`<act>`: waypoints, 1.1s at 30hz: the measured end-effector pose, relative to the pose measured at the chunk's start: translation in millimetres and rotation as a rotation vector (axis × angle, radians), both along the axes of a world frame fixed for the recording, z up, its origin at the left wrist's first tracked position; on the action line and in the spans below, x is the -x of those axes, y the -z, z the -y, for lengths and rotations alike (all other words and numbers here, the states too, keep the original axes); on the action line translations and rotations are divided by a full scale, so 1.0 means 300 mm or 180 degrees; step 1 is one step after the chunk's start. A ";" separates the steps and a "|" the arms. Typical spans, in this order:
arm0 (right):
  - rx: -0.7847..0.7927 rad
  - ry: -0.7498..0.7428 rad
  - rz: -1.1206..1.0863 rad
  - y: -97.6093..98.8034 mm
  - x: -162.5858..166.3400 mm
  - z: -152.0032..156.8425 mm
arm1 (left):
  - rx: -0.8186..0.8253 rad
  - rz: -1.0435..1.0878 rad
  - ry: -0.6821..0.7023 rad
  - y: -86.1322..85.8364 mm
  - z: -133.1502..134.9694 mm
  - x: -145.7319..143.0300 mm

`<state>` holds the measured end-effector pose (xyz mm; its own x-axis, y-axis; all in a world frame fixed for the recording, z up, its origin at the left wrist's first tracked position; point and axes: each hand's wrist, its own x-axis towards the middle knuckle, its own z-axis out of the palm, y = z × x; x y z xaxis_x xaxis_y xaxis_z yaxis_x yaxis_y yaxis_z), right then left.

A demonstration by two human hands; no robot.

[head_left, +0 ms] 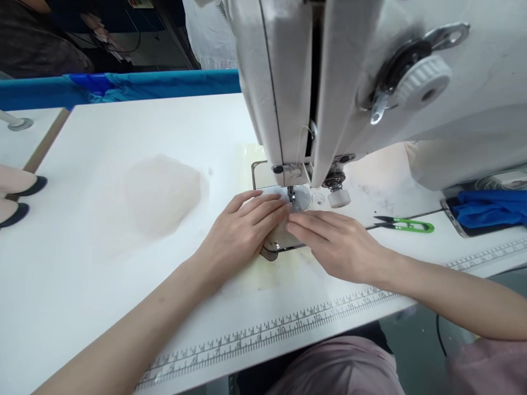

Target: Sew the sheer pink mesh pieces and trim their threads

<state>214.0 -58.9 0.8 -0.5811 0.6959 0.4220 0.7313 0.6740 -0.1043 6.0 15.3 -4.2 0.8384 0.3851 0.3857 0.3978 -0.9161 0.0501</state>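
Note:
A white sewing machine [288,82] stands over the table, its needle and presser foot [291,193] coming down just beyond my fingertips. A small, pale bluish piece of fabric [270,190] lies at the foot, mostly hidden by my hands. My left hand [251,225] rests flat on it, fingers stretched toward the foot. Close on the other side, my right hand [335,238] has its thumb and fingers pinched together at the fabric's near edge; the exact grip is partly covered. Beneath both hands is the machine's bed plate [284,238], with a dark rim.
Green-handled thread snips [407,225] lie right of my right hand. Farther right, blue cloth [494,207] covers part of a phone [455,218]. A printed ruler strip [284,332] follows the front edge. Two beige shapes with black tips [18,211] reach in from the left.

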 end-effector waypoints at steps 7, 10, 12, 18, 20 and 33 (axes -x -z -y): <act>0.0090 0.0502 0.0371 0.010 -0.031 -0.035 | -0.0079 -0.0009 -0.0130 0.002 0.021 -0.025; 0.0070 0.0608 0.0481 0.012 -0.043 -0.051 | -0.0198 -0.0058 -0.0205 -0.002 0.040 -0.028; 0.0059 0.0674 0.0522 0.015 -0.048 -0.060 | -0.0240 -0.0148 -0.0230 -0.004 0.051 -0.028; -0.0063 0.0802 0.0610 0.015 -0.049 -0.076 | -0.0463 -0.0333 -0.0294 -0.010 0.072 -0.035; -0.0043 0.0793 0.0653 0.015 -0.049 -0.078 | -0.0502 -0.0319 -0.0311 -0.011 0.076 -0.040; 0.0037 0.0738 0.0652 0.028 -0.052 -0.079 | -0.0512 -0.0264 -0.0343 -0.011 0.078 -0.046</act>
<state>229.7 -35.1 -7.5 -0.4785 0.8239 0.3036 0.8720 0.4864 0.0543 19.7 -8.1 -0.8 0.8272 0.4133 0.3807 0.4905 -0.8616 -0.1304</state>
